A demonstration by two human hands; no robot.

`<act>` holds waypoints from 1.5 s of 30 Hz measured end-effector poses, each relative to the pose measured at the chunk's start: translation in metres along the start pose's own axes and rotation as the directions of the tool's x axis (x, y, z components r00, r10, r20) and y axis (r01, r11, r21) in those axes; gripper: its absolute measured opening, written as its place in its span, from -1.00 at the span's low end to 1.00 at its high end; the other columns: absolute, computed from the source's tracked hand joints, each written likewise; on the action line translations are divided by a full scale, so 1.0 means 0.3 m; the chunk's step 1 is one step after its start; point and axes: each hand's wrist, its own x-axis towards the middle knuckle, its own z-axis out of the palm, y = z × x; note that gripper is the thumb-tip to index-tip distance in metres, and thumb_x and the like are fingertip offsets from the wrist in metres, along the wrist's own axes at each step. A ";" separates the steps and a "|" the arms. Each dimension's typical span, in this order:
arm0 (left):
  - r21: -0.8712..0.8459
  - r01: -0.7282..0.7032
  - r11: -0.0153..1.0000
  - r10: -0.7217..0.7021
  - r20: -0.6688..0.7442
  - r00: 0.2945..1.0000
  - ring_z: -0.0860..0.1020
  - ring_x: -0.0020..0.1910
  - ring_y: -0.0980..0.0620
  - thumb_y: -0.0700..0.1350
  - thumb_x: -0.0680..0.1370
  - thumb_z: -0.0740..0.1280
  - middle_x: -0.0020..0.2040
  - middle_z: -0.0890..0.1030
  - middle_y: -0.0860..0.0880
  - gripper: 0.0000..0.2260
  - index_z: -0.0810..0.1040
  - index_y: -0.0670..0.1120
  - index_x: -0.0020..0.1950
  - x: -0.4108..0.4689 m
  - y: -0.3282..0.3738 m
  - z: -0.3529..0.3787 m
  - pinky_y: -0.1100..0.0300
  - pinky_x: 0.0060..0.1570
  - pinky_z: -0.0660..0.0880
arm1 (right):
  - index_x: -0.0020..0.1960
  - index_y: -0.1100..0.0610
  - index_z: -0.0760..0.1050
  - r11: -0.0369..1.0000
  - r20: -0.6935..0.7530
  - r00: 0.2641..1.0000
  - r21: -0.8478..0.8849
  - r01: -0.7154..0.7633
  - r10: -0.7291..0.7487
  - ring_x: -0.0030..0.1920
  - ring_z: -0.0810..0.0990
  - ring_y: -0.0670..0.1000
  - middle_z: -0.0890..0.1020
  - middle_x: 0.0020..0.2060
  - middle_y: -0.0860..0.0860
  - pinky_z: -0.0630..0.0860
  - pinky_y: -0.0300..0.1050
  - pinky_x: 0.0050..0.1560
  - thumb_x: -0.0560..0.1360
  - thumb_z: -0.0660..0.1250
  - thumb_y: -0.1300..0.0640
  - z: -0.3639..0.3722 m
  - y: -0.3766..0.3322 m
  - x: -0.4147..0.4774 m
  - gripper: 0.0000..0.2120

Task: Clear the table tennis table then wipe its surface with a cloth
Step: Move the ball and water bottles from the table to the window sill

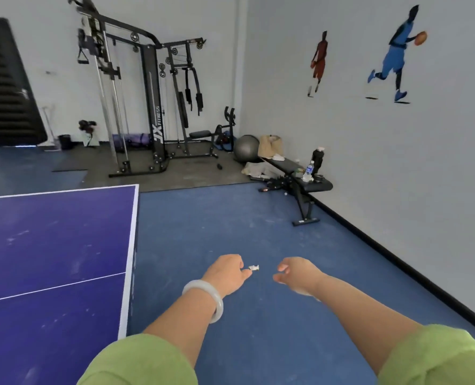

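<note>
My green sleeves (147, 362) are pushed up, and both forearms reach out over the blue floor (230, 218). A pale bangle (206, 299) sits on my left wrist. My left hand (228, 273) pinches a small white scrap (253, 268) at its fingertips. My right hand (297, 275) hangs just beside it, apart, with its fingers loosely curled and nothing showing in them. The table tennis table (50, 259) stands to my left, its purple top marked with pale smudges. A black bench (303, 184) with a water bottle (309, 169) on it stands against the far wall.
</note>
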 end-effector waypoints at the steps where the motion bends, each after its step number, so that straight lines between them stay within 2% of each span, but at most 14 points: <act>1: -0.001 0.031 1.000 -0.031 -0.028 0.999 0.51 -0.06 -0.06 0.01 0.62 0.24 0.13 0.56 -0.09 -0.77 0.49 -0.13 0.12 0.068 0.001 -0.016 0.02 0.09 0.50 | 0.33 0.13 0.44 0.999 0.010 0.999 -0.025 0.037 -0.037 0.22 0.54 0.09 0.52 0.24 0.07 0.49 -0.07 0.21 0.59 0.28 -0.01 -0.028 -0.003 0.092 -0.64; 5: -0.013 0.173 0.985 -0.174 -0.113 0.978 0.48 -0.10 -0.06 0.01 0.61 0.24 0.11 0.56 -0.09 -0.76 0.50 -0.14 0.11 0.309 0.007 -0.122 0.02 0.10 0.50 | 0.36 0.12 0.41 0.976 0.098 0.979 -0.110 0.189 -0.179 0.25 0.49 0.07 0.50 0.27 0.04 0.44 -0.12 0.22 0.59 0.27 -0.05 -0.136 -0.069 0.442 -0.60; 9: -0.045 0.303 0.952 -0.306 -0.177 0.935 0.47 -0.12 -0.04 0.03 0.60 0.25 0.01 0.50 -0.03 -0.83 0.47 -0.07 0.05 0.495 -0.063 -0.254 -0.03 0.13 0.51 | 0.34 0.20 0.44 0.935 0.196 0.935 -0.139 0.326 -0.297 0.25 0.52 0.10 0.54 0.26 0.09 0.46 -0.07 0.24 0.61 0.25 -0.06 -0.185 -0.239 0.754 -0.58; 13: -0.091 0.432 0.897 -0.441 -0.224 0.869 0.55 0.05 -0.02 0.07 0.61 0.26 0.13 0.51 0.01 -0.71 0.48 -0.07 0.22 0.700 -0.213 -0.384 0.09 0.08 0.52 | 0.35 0.14 0.43 0.888 0.271 0.874 -0.114 0.445 -0.403 0.28 0.50 0.07 0.51 0.29 0.04 0.44 -0.11 0.23 0.60 0.26 -0.08 -0.192 -0.455 1.047 -0.58; 15: -0.093 0.458 0.884 -0.466 -0.241 0.851 0.54 0.04 0.00 0.08 0.61 0.26 0.13 0.51 0.01 -0.71 0.48 -0.07 0.23 0.833 -0.303 -0.454 0.13 0.03 0.49 | 0.37 0.13 0.42 0.866 0.282 0.849 -0.101 0.490 -0.447 0.30 0.48 0.06 0.49 0.31 0.03 0.42 -0.12 0.24 0.60 0.27 -0.09 -0.201 -0.564 1.208 -0.57; 23: -0.113 0.507 0.855 -0.517 -0.271 0.812 0.54 0.10 -0.04 0.05 0.62 0.26 0.18 0.52 -0.03 -0.71 0.47 -0.09 0.25 1.422 -0.586 -0.752 0.08 0.13 0.50 | 0.41 0.09 0.39 0.796 0.280 0.788 -0.111 0.595 -0.549 0.35 0.43 0.09 0.39 0.38 0.05 0.40 -0.06 0.31 0.60 0.27 -0.08 -0.299 -1.006 1.843 -0.56; 31: -0.143 0.557 0.818 -0.572 -0.309 0.760 0.54 0.10 -0.09 0.02 0.62 0.27 0.15 0.53 -0.07 -0.70 0.48 -0.15 0.24 2.022 -0.812 -0.968 0.04 0.12 0.51 | 0.41 0.06 0.40 0.767 0.323 0.743 -0.075 0.638 -0.586 0.35 0.42 0.06 0.39 0.38 0.03 0.38 -0.07 0.33 0.58 0.31 -0.10 -0.342 -1.277 2.530 -0.54; 35: -0.239 0.609 0.757 -0.652 -0.344 0.676 0.54 -0.03 -0.05 0.02 0.61 0.28 0.05 0.53 -0.05 -0.70 0.47 -0.14 0.23 2.300 -0.949 -1.062 0.06 0.06 0.51 | 0.41 0.06 0.39 0.691 0.369 0.660 -0.061 0.720 -0.655 0.36 0.41 0.04 0.38 0.39 0.02 0.36 -0.12 0.29 0.58 0.30 -0.10 -0.357 -1.450 2.890 -0.54; 41: -0.373 0.703 0.606 -0.794 -0.337 0.505 0.55 0.11 -0.05 0.03 0.62 0.27 0.21 0.52 -0.05 -0.69 0.45 -0.11 0.29 2.580 -1.107 -1.210 0.14 0.12 0.49 | 0.40 0.07 0.39 0.575 0.496 0.505 -0.014 0.818 -0.707 0.39 0.37 0.03 0.36 0.40 0.02 0.35 -0.13 0.27 0.59 0.29 -0.08 -0.374 -1.762 3.278 -0.56; 45: -0.435 0.736 0.519 -0.851 -0.344 0.397 0.54 0.04 -0.06 -0.01 0.61 0.27 0.21 0.52 -0.08 -0.71 0.47 -0.13 0.26 2.684 -1.236 -1.324 0.10 0.12 0.51 | 0.42 0.08 0.38 0.498 0.553 0.401 0.028 0.867 -0.730 0.34 0.42 0.02 0.37 0.39 0.01 0.34 -0.18 0.18 0.59 0.29 -0.07 -0.311 -1.993 3.443 -0.55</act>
